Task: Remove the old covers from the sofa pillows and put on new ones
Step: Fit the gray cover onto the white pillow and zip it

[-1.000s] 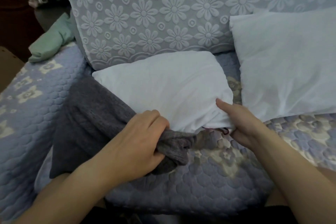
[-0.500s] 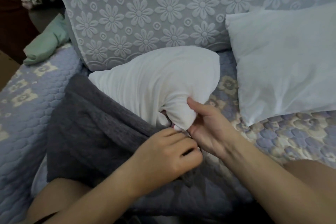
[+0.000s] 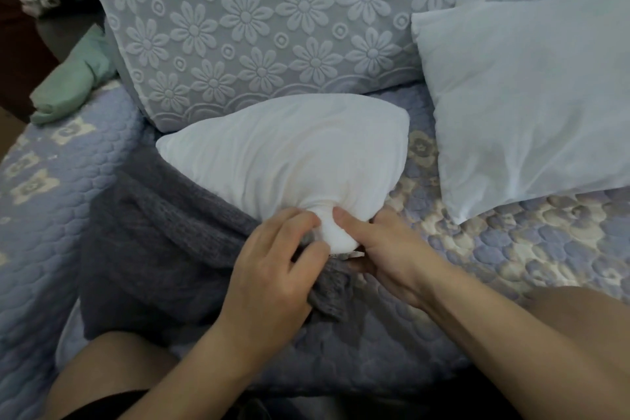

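Stuffing the bare white pillow insert (image 3: 283, 153) into the dark grey knitted cover (image 3: 153, 242) looks like the step in hand. Insert lies on the quilted blue floral sofa seat (image 3: 477, 249), back edge against the lace-flower backrest cushion (image 3: 272, 27), near corner bunched to a knob. Left hand (image 3: 272, 269) has fingers curled, gripping the cover's mouth edge right by that knob. Right hand (image 3: 385, 249) pinches the squeezed corner, thumb on top, other fingers tucked under & hidden. To do it well, imo: keep the corner compressed small, hold the opening wide w/ left hand, feed the corner deep into the cover's far corner before letting go, else filling bunches at the mouth. Second bare white pillow (image 3: 531, 99) waits at right, apart.
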Action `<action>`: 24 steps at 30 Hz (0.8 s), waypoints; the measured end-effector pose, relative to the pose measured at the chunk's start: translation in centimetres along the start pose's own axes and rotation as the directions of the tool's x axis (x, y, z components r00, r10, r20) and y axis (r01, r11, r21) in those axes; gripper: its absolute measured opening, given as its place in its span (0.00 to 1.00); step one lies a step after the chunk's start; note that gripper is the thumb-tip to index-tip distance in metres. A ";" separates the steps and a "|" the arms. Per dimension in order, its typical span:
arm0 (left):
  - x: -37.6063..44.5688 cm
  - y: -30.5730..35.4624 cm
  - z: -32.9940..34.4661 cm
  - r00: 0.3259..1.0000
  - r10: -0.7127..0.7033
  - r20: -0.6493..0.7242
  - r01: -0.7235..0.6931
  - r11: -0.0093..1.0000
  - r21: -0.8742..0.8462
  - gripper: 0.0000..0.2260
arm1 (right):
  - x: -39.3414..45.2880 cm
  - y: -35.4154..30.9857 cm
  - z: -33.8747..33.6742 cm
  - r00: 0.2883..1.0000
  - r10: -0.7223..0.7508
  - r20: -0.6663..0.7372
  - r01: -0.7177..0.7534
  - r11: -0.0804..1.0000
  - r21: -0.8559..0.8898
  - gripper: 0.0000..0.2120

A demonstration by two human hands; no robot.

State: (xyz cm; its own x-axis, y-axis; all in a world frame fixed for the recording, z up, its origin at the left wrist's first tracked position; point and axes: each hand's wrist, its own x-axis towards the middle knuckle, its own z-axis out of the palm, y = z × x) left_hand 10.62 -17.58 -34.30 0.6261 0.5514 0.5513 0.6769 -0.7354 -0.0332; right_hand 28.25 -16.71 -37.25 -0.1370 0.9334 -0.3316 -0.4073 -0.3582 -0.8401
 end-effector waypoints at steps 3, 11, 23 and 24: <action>0.7 0.4 0.2 0.998 -0.033 0.054 0.037 0.996 -0.083 0.01 | -0.1 0.3 0.2 0.998 -0.051 -0.030 0.049 0.996 -0.080 0.16; 6.2 -1.2 -1.5 0.855 0.014 0.518 0.029 0.997 -0.073 0.15 | 0.0 0.0 -0.3 0.996 0.033 -0.084 -0.034 0.999 -0.008 0.14; 16.1 -3.7 -1.7 0.729 -0.333 0.598 0.372 0.926 0.062 0.10 | 0.2 0.1 -0.2 0.841 -0.503 -0.200 0.483 0.864 -0.143 0.21; 16.2 -3.3 -1.4 0.745 -0.303 0.594 0.337 0.940 0.056 0.11 | 0.3 0.1 0.0 0.818 -0.548 -0.174 0.507 0.830 -0.232 0.25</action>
State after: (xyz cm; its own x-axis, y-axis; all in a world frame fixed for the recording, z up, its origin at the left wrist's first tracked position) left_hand 18.01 -6.80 -24.06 0.4916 0.8676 -0.0746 0.8689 -0.4831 0.1075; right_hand 28.22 -16.45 -37.41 0.2677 0.9567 0.1143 -0.1980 0.1707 -0.9652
